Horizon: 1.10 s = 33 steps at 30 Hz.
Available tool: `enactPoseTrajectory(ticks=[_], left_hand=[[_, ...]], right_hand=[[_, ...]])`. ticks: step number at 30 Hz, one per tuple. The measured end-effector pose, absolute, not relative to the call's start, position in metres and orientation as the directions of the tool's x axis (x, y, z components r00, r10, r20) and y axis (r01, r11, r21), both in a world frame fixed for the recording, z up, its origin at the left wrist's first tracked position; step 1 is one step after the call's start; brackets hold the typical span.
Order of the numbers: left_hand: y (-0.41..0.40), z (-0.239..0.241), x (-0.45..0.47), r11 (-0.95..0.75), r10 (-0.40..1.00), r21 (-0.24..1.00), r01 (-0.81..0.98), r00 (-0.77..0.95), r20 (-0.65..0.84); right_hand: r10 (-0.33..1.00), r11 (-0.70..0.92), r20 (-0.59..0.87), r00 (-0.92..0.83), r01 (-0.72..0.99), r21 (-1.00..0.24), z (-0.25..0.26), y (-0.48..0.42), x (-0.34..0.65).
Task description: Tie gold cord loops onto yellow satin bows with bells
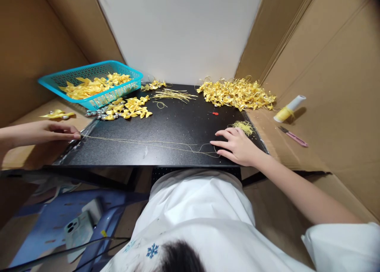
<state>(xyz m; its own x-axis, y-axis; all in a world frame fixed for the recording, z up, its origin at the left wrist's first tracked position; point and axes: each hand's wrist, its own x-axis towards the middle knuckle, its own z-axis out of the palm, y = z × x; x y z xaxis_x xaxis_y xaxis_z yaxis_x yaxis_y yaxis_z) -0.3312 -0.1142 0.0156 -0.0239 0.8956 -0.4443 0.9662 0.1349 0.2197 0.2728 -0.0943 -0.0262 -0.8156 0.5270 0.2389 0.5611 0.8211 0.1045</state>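
My left hand is closed in a pinch at the table's left edge, gripping one end of a long pale yellow thread. The thread runs across the black tabletop and ends in loose loops toward the right. My right hand rests there with fingers spread, beside the loops. Just behind it lies a tangled heap of thin yellow thread. A small red object lies farther back on the tabletop.
A turquoise basket of yellow ribbon bows stands back left, with more bows before it. Cut yellow cords lie mid-back. A bow pile sits back right, near a thread-wound tube and pink-handled snips. Cardboard walls flank the table.
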Motion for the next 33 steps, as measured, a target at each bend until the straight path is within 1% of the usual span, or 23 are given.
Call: enactPoseTrajectory(ticks=[6, 10, 13, 16, 19, 24, 27, 31, 33], left_hand=[[-0.115, 0.019, -0.322, 0.194, 0.891, 0.228, 0.954, -0.074, -0.448], [-0.115, 0.018, -0.322, 0.216, 0.892, 0.265, 0.940, -0.079, -0.445], [-0.116, 0.018, -0.323, 0.224, 0.898, 0.284, 0.932, -0.085, -0.431], [-0.118, 0.018, -0.321, 0.235, 0.901, 0.292, 0.927, -0.095, -0.423], [-0.118, 0.018, -0.322, 0.237, 0.901, 0.307, 0.922, -0.090, -0.425], [-0.114, 0.015, -0.330, 0.234, 0.895, 0.295, 0.927, -0.087, -0.437], [-0.114, 0.017, -0.328, 0.255, 0.882, 0.281, 0.925, -0.104, -0.459], [-0.117, 0.020, -0.320, 0.261, 0.882, 0.252, 0.932, -0.124, -0.456], [-0.119, 0.019, -0.320, 0.239, 0.892, 0.226, 0.944, -0.122, -0.436]], right_hand=[[0.568, 0.778, 0.275, -0.776, 0.615, 0.129, -0.020, -0.090, 0.293], [0.573, 0.784, 0.326, -0.752, 0.619, 0.047, -0.011, -0.092, 0.286], [0.545, 0.822, 0.307, -0.780, 0.570, -0.010, -0.011, -0.096, 0.274], [0.532, 0.839, 0.262, -0.805, 0.543, -0.031, -0.017, -0.098, 0.275], [0.558, 0.824, 0.243, -0.793, 0.564, -0.051, -0.021, -0.098, 0.297], [0.615, 0.775, 0.297, -0.730, 0.630, -0.053, -0.016, -0.098, 0.321], [0.583, 0.802, 0.336, -0.740, 0.590, -0.092, -0.015, -0.104, 0.300], [0.492, 0.870, 0.280, -0.824, 0.477, -0.125, -0.024, -0.116, 0.268], [0.476, 0.880, 0.269, -0.838, 0.454, -0.141, -0.028, -0.120, 0.266]])
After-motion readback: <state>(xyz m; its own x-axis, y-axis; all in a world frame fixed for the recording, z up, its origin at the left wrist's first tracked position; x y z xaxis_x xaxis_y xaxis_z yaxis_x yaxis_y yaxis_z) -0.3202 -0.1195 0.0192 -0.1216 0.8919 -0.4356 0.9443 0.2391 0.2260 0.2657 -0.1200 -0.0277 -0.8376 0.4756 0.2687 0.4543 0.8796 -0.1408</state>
